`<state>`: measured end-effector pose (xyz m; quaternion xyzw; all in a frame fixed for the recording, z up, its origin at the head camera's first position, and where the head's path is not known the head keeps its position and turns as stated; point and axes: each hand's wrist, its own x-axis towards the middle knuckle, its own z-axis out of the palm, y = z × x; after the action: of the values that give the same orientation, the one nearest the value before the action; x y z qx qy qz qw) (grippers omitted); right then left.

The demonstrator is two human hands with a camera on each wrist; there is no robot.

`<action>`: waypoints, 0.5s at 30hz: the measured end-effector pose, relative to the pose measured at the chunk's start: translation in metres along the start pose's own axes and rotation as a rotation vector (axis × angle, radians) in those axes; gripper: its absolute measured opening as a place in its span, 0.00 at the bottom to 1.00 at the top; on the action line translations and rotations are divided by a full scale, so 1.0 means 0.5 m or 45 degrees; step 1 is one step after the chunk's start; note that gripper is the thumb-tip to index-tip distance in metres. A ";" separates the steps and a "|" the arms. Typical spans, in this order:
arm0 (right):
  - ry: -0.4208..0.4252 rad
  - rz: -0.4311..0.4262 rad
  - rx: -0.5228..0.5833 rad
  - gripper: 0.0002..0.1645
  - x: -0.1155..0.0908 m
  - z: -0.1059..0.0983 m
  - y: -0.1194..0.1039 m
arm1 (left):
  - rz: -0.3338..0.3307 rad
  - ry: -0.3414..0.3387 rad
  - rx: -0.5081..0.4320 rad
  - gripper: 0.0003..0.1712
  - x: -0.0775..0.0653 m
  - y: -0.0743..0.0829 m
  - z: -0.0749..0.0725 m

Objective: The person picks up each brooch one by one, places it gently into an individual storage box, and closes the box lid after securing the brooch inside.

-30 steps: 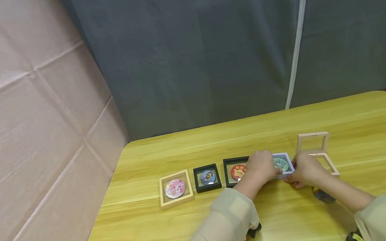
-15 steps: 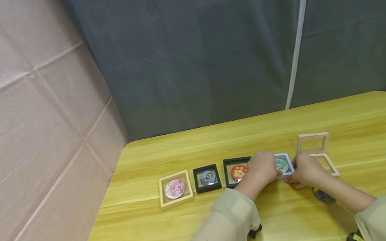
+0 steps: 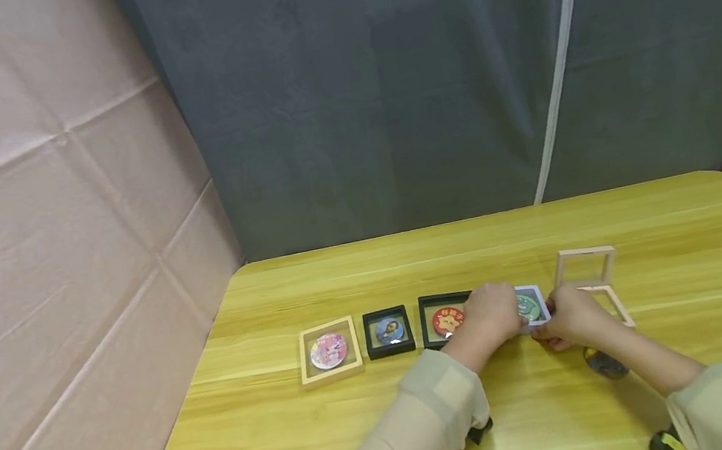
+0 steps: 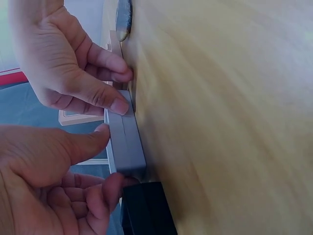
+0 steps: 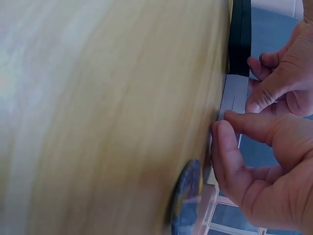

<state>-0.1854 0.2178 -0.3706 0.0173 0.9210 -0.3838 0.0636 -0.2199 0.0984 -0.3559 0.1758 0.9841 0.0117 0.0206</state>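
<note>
Both hands are on a small white display frame point(image 3: 541, 323) that holds a round green badge point(image 3: 527, 307). My left hand point(image 3: 491, 310) pinches its left part, thumb at the upper edge and a finger against the left end in the left wrist view. At the right front corner, my right hand point(image 3: 578, 317) pinches the frame between thumb and fingers. In the left wrist view the frame's white side point(image 4: 128, 142) faces the camera, close beside a black frame point(image 4: 149, 208). The left hand covers the left part of the white frame in the head view.
Leftward in a row lie a black frame with a red badge point(image 3: 448, 321), a smaller black frame with a blue badge point(image 3: 389, 331) and a beige frame with a pink badge point(image 3: 328, 351). An opened beige frame point(image 3: 584, 252) stands at right. A loose dark badge point(image 3: 604, 363) lies nearer.
My left hand has shifted very slightly to the right over the white frame. The right hand keeps its hold at the corner, and the other frames stay in place.
</note>
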 end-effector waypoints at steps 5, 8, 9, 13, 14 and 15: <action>-0.025 -0.052 -0.044 0.16 -0.013 -0.015 0.003 | -0.095 0.019 0.039 0.11 -0.001 0.008 -0.009; -0.043 -0.085 -0.061 0.16 -0.024 -0.028 0.004 | -0.115 0.052 0.039 0.06 -0.006 0.017 -0.019; -0.051 -0.096 -0.064 0.15 -0.029 -0.032 0.005 | -0.110 0.052 0.038 0.04 -0.009 0.021 -0.023; -0.069 -0.113 -0.087 0.07 -0.046 -0.051 0.012 | -0.029 0.003 -0.017 0.13 -0.023 0.042 -0.034; -0.069 -0.118 -0.100 0.06 -0.050 -0.057 0.015 | 0.001 -0.021 -0.044 0.16 -0.026 0.047 -0.035; -0.068 -0.110 -0.109 0.06 -0.055 -0.062 0.019 | 0.035 -0.046 -0.083 0.18 -0.030 0.052 -0.035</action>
<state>-0.1609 0.2469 -0.3521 -0.0355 0.9345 -0.3467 0.0723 -0.1975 0.1172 -0.3372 0.1886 0.9802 0.0409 0.0440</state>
